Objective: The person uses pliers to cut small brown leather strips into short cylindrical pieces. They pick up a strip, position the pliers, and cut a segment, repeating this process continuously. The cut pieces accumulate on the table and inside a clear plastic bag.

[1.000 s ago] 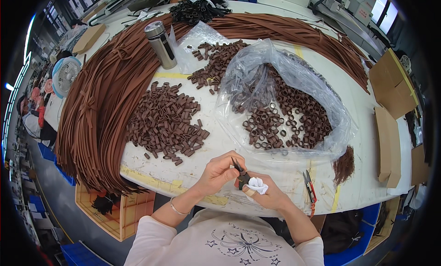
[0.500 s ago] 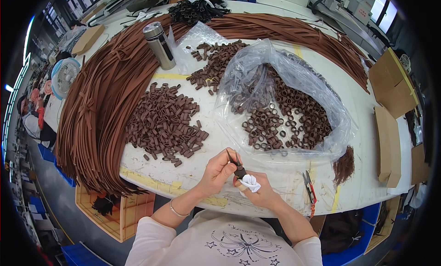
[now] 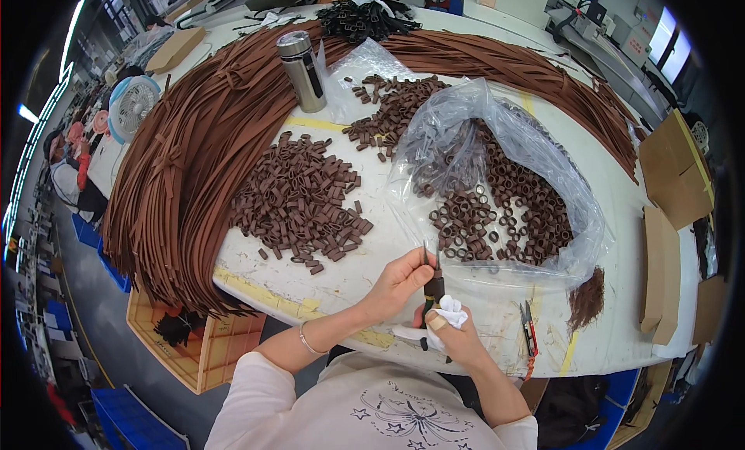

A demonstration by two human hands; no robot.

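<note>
My right hand (image 3: 462,340) is closed round a pair of long-nose pliers (image 3: 428,306), whose thin jaws point away from me, slightly apart. A crumpled white cloth or glove piece (image 3: 452,315) sits between that hand and the pliers. A tan wrap covers part of its thumb. A small brown loop (image 3: 437,285) appears to sit around the jaws. My left hand (image 3: 400,281) pinches at this loop with thumb and forefinger; the exact contact is partly hidden. Left of the hands lies a heap of flattened brown loops (image 3: 299,198). Rounder brown rings (image 3: 535,221) fill an open clear plastic bag (image 3: 597,232) ahead.
Long brown strips (image 3: 186,170) curve along the table's left and far sides. A steel flask (image 3: 303,73) stands near a second loop pile (image 3: 400,108). Red-handled snips (image 3: 529,330) and a brown fibre tuft (image 3: 587,301) lie right. Cardboard boxes (image 3: 661,275) stand at the right edge.
Both hands have shifted a little right with the pliers, whose jaws now point more directly away from me. The pliers' handles have come into view. My view has turned slightly.
</note>
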